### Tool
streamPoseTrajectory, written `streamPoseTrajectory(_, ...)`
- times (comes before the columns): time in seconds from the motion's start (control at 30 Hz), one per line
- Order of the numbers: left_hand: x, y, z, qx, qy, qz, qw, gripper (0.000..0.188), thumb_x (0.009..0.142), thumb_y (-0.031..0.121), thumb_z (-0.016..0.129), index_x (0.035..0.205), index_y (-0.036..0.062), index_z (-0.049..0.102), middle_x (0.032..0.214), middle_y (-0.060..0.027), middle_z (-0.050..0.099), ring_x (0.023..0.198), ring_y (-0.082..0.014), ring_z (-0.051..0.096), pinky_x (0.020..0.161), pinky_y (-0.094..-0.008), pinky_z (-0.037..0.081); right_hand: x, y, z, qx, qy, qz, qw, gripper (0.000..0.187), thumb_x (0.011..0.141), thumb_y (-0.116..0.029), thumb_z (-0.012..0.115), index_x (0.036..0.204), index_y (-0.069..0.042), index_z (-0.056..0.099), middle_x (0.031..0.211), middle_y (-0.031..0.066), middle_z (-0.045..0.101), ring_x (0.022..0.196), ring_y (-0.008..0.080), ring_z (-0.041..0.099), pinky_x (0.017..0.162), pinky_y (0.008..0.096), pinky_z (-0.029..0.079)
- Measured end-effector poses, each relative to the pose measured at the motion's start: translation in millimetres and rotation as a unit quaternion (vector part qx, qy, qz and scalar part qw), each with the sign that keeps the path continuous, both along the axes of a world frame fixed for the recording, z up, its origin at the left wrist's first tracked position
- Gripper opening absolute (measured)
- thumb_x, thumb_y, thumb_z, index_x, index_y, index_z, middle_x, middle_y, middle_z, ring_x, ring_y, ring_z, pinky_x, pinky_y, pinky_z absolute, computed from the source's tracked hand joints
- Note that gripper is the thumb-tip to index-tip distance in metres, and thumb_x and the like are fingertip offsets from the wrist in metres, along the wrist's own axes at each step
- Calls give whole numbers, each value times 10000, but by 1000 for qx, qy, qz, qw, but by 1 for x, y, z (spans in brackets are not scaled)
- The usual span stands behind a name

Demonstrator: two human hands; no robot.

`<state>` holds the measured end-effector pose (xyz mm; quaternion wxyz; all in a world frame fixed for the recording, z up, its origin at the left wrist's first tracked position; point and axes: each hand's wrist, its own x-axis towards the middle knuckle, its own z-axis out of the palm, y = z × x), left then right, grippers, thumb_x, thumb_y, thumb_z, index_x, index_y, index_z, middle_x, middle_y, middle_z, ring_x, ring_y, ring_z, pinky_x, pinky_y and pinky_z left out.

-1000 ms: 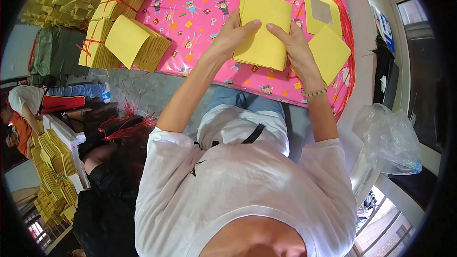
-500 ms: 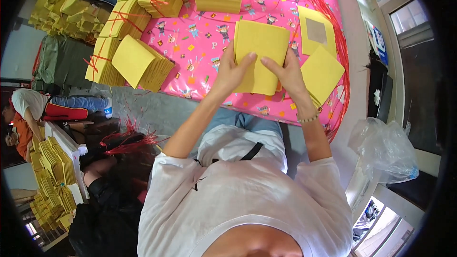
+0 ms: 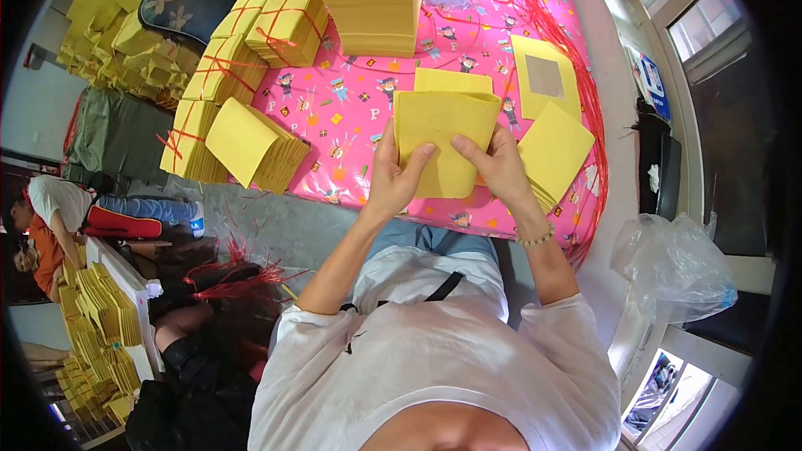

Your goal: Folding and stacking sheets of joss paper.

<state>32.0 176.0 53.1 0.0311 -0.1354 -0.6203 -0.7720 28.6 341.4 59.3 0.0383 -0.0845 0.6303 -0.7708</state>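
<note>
Both my hands grip a folded yellow paper bundle (image 3: 447, 144) above the near edge of the pink table. My left hand (image 3: 393, 169) is closed on its left edge, thumb on top. On the right edge my right hand (image 3: 499, 165) is closed the same way, its thumb also pressing the top face. Another yellow sheet (image 3: 454, 79) sticks out behind the far edge of the bundle; whether the two are joined I cannot tell. Fingers beneath the paper are hidden. Right of my right hand lies a small stack of yellow paper (image 3: 558, 150).
A yellow sheet with a grey patch (image 3: 547, 75) lies at the table's right, beside red strings (image 3: 576, 75). Tied yellow bundles (image 3: 225, 67) and a loose stack (image 3: 255, 146) line the left. A tall paper stack (image 3: 368, 8) stands at the back. Other people (image 3: 58, 200) work far left.
The held paper has come nearer to me, and a yellow sheet now shows behind its far edge. The whole view has shifted, so the table's back and a red basin show more.
</note>
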Motion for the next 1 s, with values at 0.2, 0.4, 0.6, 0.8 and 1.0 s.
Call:
streamPoseTrajectory(0.2, 1, -7, -1, 8, -12, 3, 1000, 396, 891, 34, 565, 1256, -6, 419, 1103, -83, 582, 1008, -146, 570, 845, -266, 476, 1, -6, 11, -61, 47, -41, 996, 342, 886, -141, 623, 1178, 15, 536, 1023, 53, 635, 895, 92, 591, 767, 248, 492)
streamPoseTrajectory(0.4, 6, -8, -9, -1, -17, 26, 1000, 398, 893, 31, 557, 1262, 0, 412, 1124, -85, 570, 1018, -138, 560, 841, -262, 473, 1, -7, 3, -4, 4, -41, 999, 255, 906, -132, 591, 1114, 14, 584, 953, 33, 646, 836, 57, 581, 725, 216, 480)
streamPoseTrajectory(0.6, 13, -10, -11, -34, -49, 0, 998, 404, 891, 40, 553, 1267, 2, 411, 1134, -81, 562, 1018, -140, 556, 856, -269, 461, -7, -8, 1, -38, 30, -106, 993, 208, 922, -143, 566, 1052, 16, 599, 891, 13, 644, 776, 46, 576, 680, 208, 473)
streamPoseTrajectory(0.8, 10, -15, -13, 23, -157, -7, 987, 382, 885, 43, 553, 1246, -9, 438, 1138, -84, 579, 1023, -145, 563, 863, -277, 461, -9, -6, -11, 4, -37, -60, 998, 267, 916, -209, 580, 1014, 38, 604, 888, 39, 649, 772, 52, 585, 655, 204, 473)
streamPoseTrajectory(1.0, -3, -27, -26, 32, -210, -24, 977, 360, 897, 63, 560, 1233, -12, 451, 1148, -97, 588, 1022, -155, 576, 870, -289, 468, -7, -9, -24, 73, -132, -6, 989, 346, 900, -282, 592, 953, 57, 638, 803, 54, 662, 651, 79, 612, 536, 217, 484)
